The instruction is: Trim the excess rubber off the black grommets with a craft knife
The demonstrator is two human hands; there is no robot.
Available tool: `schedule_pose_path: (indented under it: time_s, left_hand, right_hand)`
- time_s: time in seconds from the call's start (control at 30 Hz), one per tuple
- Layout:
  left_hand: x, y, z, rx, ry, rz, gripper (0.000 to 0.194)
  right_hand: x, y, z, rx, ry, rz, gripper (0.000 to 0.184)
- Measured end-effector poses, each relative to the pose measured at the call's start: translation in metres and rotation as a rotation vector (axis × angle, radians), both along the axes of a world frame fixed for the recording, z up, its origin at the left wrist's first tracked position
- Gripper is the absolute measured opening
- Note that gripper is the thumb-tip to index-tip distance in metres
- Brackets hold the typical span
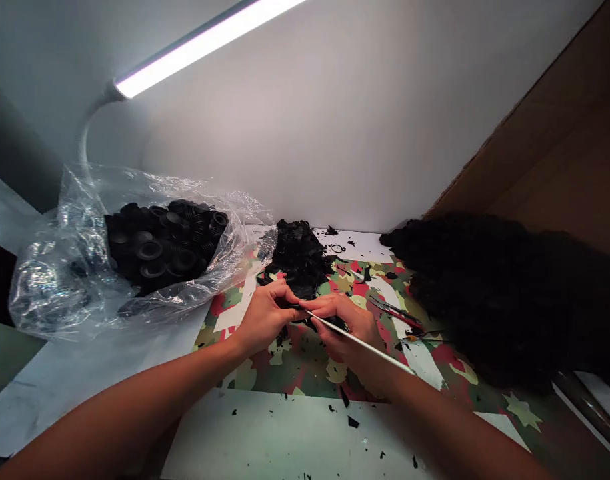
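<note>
My left hand [268, 312] is closed in a pinch, with a small dark piece, mostly hidden, between its thumb and fingers. My right hand [352, 321] meets it fingertip to fingertip. It is closed around a thin white stick [365, 345] that slants back along the forearm. The stick's far tip ends at the fingertips, against the dark piece. Just beyond my hands lies a heap of black rubbery scraps [299, 253]. Both hands are over a camouflage-patterned sheet [305, 373].
At left, a clear plastic bag [85, 267] holds many black round rubber parts [167, 247]. Red-handled tweezers or pliers [397, 312] lie right of my hands. A large black pile [495, 293] fills the right side before a cardboard panel [549, 127]. A lamp [209, 43] shines above.
</note>
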State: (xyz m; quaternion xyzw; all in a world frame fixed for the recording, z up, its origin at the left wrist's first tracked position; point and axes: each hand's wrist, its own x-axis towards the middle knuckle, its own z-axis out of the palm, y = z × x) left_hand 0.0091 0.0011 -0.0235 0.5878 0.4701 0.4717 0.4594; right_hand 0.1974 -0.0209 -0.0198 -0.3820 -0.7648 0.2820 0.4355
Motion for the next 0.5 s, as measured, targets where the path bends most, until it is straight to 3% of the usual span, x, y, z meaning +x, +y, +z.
schedule_pose_path:
  time_s: [0.3,0.5]
  left_hand:
    - [0.0014,0.0004,-0.0007,0.006,-0.004,0.013,0.013]
    - [0.0008,-0.0028,-0.0043,-0.151,-0.081,-0.023,0.019]
  right_hand:
    - [0.0028,0.0081,-0.0056,0.337,-0.15,0.105,0.015]
    - [0.0007,0.0066,-0.0086,0.532,-0.298,0.119,0.022]
